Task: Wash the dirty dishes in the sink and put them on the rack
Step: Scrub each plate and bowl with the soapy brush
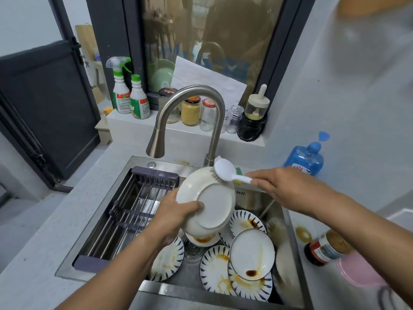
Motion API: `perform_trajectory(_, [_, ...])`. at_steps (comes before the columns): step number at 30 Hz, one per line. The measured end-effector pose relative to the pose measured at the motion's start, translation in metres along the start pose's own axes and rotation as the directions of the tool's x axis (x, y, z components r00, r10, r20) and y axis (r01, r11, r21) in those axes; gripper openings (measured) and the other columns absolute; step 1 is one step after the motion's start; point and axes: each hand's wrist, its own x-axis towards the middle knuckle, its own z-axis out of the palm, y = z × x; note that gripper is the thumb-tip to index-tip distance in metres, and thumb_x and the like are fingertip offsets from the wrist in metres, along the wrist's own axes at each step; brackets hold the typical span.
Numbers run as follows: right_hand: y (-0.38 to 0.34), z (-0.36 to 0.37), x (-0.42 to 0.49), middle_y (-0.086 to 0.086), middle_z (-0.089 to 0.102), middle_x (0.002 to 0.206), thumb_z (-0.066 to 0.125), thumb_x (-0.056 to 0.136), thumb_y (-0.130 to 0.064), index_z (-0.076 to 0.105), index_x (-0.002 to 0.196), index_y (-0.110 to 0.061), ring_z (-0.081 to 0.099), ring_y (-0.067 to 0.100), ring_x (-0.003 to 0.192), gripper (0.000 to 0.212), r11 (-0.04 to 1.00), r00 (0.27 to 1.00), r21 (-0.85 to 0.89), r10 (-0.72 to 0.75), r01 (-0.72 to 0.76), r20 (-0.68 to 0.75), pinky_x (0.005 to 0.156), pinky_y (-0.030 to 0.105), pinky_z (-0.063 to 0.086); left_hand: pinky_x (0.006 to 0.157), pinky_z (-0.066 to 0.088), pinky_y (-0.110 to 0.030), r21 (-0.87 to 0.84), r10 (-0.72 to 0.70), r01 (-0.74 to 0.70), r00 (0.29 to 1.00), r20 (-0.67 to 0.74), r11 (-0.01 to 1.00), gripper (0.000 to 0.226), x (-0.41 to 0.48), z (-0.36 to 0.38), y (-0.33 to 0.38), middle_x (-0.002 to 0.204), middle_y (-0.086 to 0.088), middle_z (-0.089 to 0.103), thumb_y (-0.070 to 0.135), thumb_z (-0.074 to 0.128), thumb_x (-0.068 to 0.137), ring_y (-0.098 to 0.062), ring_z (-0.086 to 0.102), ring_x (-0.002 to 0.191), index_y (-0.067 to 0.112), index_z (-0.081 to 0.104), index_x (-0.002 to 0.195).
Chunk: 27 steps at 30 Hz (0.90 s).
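My left hand (pixel 176 217) grips a white plate (pixel 212 202) by its lower left rim and holds it tilted above the sink, underside towards me. My right hand (pixel 283 189) holds the handle of a white dish brush (pixel 225 170), whose bristles touch the plate's upper rim. Below, several dirty plates with blue-striped rims and brown sauce stains (pixel 251 253) lie stacked in the steel sink (pixel 288 222). A purple-ended wire rack (pixel 131 211) spans the sink's left half and holds nothing.
A curved steel faucet (pixel 190 117) rises behind the sink. Spray bottles (pixel 129 97) and jars (pixel 191 110) line the window ledge. A blue soap bottle (pixel 306 157) stands at the right; a jar (pixel 328 247) and a pink item (pixel 357 269) lie on the right counter.
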Motion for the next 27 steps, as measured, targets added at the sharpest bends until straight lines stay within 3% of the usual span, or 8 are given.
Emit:
perform_trajectory(4, [0.028,0.015,0.001,-0.020,0.064,0.087,0.047,0.102,-0.053,0.060,0.129,-0.055,0.062,0.009,0.088,0.030,0.987,0.999,0.162,0.007,-0.015,0.047,0.090,0.036,0.053,0.072,0.063,-0.041,-0.333,-0.054,0.047,0.998,-0.012,0.942,0.045,0.007,-0.006,0.000,0.112,-0.018,0.073,-0.012,0.067,0.083,-0.033,0.071,0.102,0.009,0.060,0.122])
perform_trajectory(7, [0.032,0.020,0.000,-0.025,0.063,0.085,0.047,0.100,-0.057,0.057,0.130,-0.059,0.063,0.006,0.090,0.032,0.982,0.999,0.191,0.003,-0.009,0.033,0.090,0.035,0.054,0.085,0.060,-0.054,-0.535,-0.131,0.106,0.991,-0.009,0.838,0.051,0.017,-0.003,-0.006,0.120,-0.023,0.071,-0.009,0.064,0.085,-0.036,0.069,0.110,0.005,0.056,0.133])
perform_trajectory(10, [0.025,0.017,-0.012,-0.026,0.055,0.082,0.042,0.103,-0.055,0.051,0.136,-0.058,0.054,0.001,0.083,0.035,0.995,0.999,0.102,-0.004,0.000,0.045,0.076,0.026,0.047,0.104,0.046,-0.065,-0.650,-0.199,0.186,0.978,0.054,0.737,0.056,0.022,0.002,-0.011,0.120,-0.022,0.072,0.001,0.066,0.081,-0.038,0.065,0.116,0.004,0.057,0.136])
perform_trajectory(14, [0.003,0.020,-0.036,-0.020,0.064,0.103,0.028,0.101,-0.065,0.033,0.141,-0.067,0.058,0.005,0.090,0.040,0.997,0.998,-0.055,-0.043,0.046,0.048,0.080,0.033,0.053,0.099,0.046,-0.068,-0.756,-0.267,0.218,0.962,0.060,0.618,0.033,0.021,0.014,-0.012,0.108,-0.024,0.074,0.004,0.063,0.091,-0.041,0.064,0.111,0.002,0.058,0.123])
perform_trajectory(17, [-0.021,0.034,-0.051,-0.010,0.059,0.095,0.022,0.103,-0.063,0.018,0.147,-0.061,0.062,0.019,0.086,0.044,0.978,0.995,-0.188,-0.083,0.093,0.057,0.075,0.039,0.054,0.102,0.046,-0.065,-0.791,-0.316,0.226,0.948,0.044,0.568,0.042,0.020,0.024,-0.015,0.122,-0.024,0.068,0.007,0.066,0.090,-0.042,0.062,0.115,0.003,0.053,0.130])
perform_trajectory(20, [-0.043,0.045,-0.066,-0.002,0.053,0.094,0.017,0.108,-0.054,0.007,0.153,-0.051,0.060,0.026,0.080,0.046,0.941,0.986,-0.295,-0.163,0.167,0.038,0.069,0.037,0.051,0.092,0.052,-0.059,-0.808,-0.372,0.244,0.928,0.033,0.537,0.047,0.020,0.031,-0.018,0.128,-0.021,0.064,0.011,0.068,0.090,-0.039,0.062,0.116,0.005,0.049,0.133])
perform_trajectory(24, [-0.027,0.043,-0.069,-0.006,0.052,0.101,0.013,0.105,-0.059,-0.001,0.153,-0.056,0.062,0.023,0.088,0.050,0.947,0.994,-0.303,-0.111,0.103,-0.008,0.072,0.035,0.051,0.109,0.046,-0.051,-0.844,-0.322,0.204,0.946,0.040,0.495,0.053,0.019,0.027,-0.025,0.118,-0.020,0.072,0.011,0.070,0.086,-0.036,0.065,0.115,0.006,0.055,0.136])
perform_trajectory(27, [0.001,0.031,-0.061,-0.015,0.061,0.118,0.007,0.094,-0.072,0.005,0.148,-0.068,0.063,0.017,0.101,0.054,0.973,0.998,-0.231,-0.031,0.018,-0.054,0.081,0.034,0.053,0.112,0.043,-0.055,-0.876,-0.240,0.201,0.966,0.102,0.438,0.063,0.019,0.021,-0.029,0.127,-0.025,0.067,0.008,0.069,0.082,-0.041,0.060,0.124,0.005,0.051,0.142])
